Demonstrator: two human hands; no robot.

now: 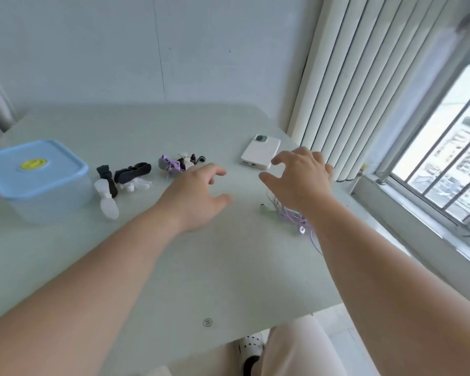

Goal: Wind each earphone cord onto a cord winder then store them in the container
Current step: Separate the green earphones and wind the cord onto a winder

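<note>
A loose purple earphone cord [291, 217] lies tangled on the table [174, 280], partly hidden under the right wrist, its strands running from 11 to 5 o'clock. The right hand [301, 180] and left hand [198, 196] are spread wide, holding nothing. Cord winders [107, 202] and the lidded container [36, 180] lie toward 9 o'clock of the left hand, with a phone [261, 151] at 11 o'clock of the right.

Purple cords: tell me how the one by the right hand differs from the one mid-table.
The right cord sprawls in loose strands, partly hidden by the right hand; the middle cord is bunched tight in a bundle. The right cord lies nearer; the middle cord sits farther back among black and white pieces. Both are purple, on the table.
</note>
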